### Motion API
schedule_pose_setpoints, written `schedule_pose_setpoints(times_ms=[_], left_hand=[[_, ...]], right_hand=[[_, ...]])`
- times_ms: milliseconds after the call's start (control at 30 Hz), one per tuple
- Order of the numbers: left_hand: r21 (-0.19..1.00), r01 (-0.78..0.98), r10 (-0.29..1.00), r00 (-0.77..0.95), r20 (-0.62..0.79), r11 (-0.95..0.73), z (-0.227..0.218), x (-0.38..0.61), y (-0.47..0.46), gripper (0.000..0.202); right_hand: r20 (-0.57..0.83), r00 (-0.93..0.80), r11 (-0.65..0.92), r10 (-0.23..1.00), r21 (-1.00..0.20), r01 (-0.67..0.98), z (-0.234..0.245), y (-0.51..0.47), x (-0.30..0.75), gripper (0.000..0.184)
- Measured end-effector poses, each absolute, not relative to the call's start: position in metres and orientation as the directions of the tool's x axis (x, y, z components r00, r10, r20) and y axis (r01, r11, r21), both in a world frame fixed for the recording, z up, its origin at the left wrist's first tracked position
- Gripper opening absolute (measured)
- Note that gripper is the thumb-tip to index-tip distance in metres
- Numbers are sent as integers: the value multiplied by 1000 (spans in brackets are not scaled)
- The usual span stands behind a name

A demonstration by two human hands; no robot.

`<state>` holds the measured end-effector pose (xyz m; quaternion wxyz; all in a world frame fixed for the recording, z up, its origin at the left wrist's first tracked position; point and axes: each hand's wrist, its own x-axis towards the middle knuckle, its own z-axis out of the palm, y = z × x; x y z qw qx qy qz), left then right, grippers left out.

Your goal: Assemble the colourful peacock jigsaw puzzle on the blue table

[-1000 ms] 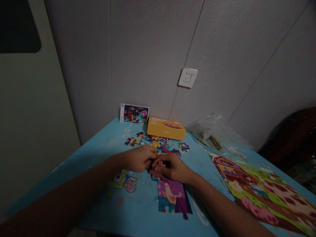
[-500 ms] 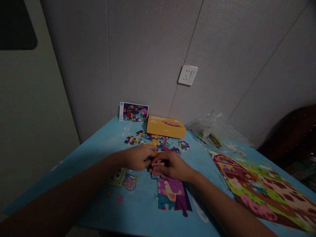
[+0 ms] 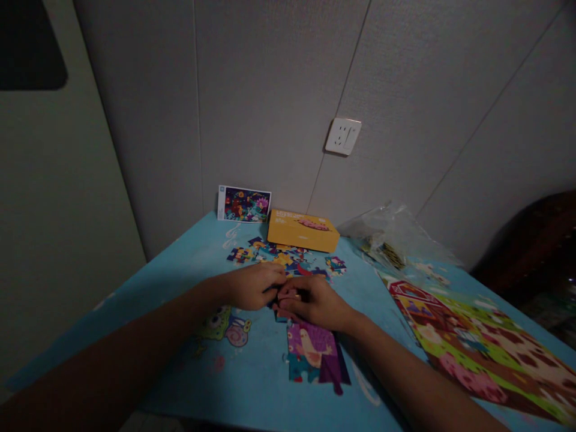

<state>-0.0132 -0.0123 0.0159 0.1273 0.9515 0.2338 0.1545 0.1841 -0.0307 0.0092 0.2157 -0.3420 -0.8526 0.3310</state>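
Against grey wall (image 3: 270, 108), found blue surface (image 3: 252, 384) | left grip (image 3: 255, 286): curled, underside obscured, cannot tell whether holding | right grip (image 3: 317, 304): closed on pink puzzle piece (image 3: 289, 293), mid-surface, partly covered, close beside left grip | toward near edge: found joined puzzle section (image 3: 310, 351) lying flat | beyond grips: found loose pieces (image 3: 282, 259) before yellow box (image 3: 302, 231)

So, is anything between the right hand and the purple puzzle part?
Nothing visible: the right hand is right by the far edge of the purple puzzle part. I can't tell if they touch.
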Motion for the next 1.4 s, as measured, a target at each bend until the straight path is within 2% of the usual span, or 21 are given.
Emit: schedule_pose_setpoints(times_ms=[133,300,400,533,967,1400], left_hand=[[309,478,560,779,283,-822,17,-12,-13,16],[450,504,645,723,248,-737,21,-12,-17,14],[380,494,600,760,247,-782,19,-13,-17,14],[302,490,565,782,261,-818,15,-14,-14,14],[298,495,565,792,232,-816,16,-14,-15,12],[214,522,559,807,190,-826,19,-11,-18,12]], right_hand=[[228,-606,564,762,-694,448,9,-30,184,12],[281,-530,525,800,-754,394,1,-26,187,30],[266,-535,503,802,-783,366,-3,-24,188,38],[246,-553,518,796,-750,412,0,-25,187,37],[235,-601,564,764,-696,445,6,-30,186,33],[207,-618,580,758,-648,494,6,-32,186,28]])
